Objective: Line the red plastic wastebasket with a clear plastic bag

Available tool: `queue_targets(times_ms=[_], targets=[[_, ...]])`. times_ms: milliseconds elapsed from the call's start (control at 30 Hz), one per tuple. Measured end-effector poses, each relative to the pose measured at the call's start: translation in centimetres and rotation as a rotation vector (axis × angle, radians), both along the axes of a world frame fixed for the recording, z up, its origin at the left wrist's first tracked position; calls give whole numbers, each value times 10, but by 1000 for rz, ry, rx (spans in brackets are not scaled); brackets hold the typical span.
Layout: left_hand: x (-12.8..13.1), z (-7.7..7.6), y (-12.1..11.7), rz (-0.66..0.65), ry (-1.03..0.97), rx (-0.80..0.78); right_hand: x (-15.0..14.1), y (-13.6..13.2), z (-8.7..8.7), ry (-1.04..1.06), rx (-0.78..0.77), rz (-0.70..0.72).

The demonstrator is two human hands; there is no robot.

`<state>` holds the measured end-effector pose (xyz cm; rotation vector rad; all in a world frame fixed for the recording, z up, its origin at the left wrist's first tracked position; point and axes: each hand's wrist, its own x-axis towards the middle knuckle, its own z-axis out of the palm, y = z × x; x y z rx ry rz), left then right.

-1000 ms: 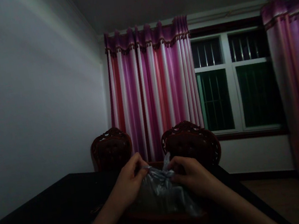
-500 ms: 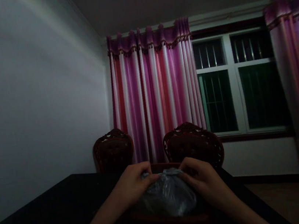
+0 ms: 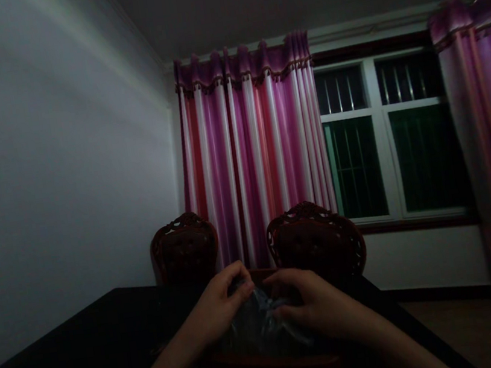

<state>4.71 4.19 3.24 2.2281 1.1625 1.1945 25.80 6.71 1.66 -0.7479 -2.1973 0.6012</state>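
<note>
A thin, see-through plastic bag (image 3: 259,328) hangs crumpled between my hands, over a dark reddish-brown edge (image 3: 274,359) that looks wooden. My left hand (image 3: 227,299) pinches the bag's gathered top between thumb and fingers. From the other side, my right hand (image 3: 305,300) has its thumb and fingers curled around the bunched plastic, near its knot-like middle. The low light hides what, if anything, is inside the bag.
A black table (image 3: 89,340) spreads out under my arms. Beyond it stand two carved chairs, one at the left (image 3: 185,250) and one at the right (image 3: 317,238). Striped curtains (image 3: 255,158) and a barred window (image 3: 356,162) are behind them.
My right hand has moved left, closer to my left hand. The bag's top is more bunched, and its wide, shiny bulge has shrunk.
</note>
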Motion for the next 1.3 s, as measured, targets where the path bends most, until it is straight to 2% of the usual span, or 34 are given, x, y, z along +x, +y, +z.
queue_targets(times_ms=[100,167,367,500,633,767,967,1100,1200,1300], targets=[[-5,0,2,26,-20,23,-1,4,1,-25,9,-4],[-12,0,4,84,-37,48,5,6,1,99,5,-46],[-38,4,18,294,-58,139,27,9,-1,465,-161,-82],[-55,6,26,451,-116,189,35,3,-2,682,-166,-134],[-68,2,27,464,-204,116,39,-4,-5,884,-266,-31],[-73,-6,29,472,-235,71,38,-10,-12,976,-384,109],[-82,-17,36,532,-168,86,43,-16,-23,1006,-399,139],[-63,-9,19,492,-105,136,40,-17,-28,992,-427,178],[-32,0,4,295,13,183,32,-18,-31,937,-484,202],[-5,5,1,100,285,238,26,-19,-34,854,-509,180]])
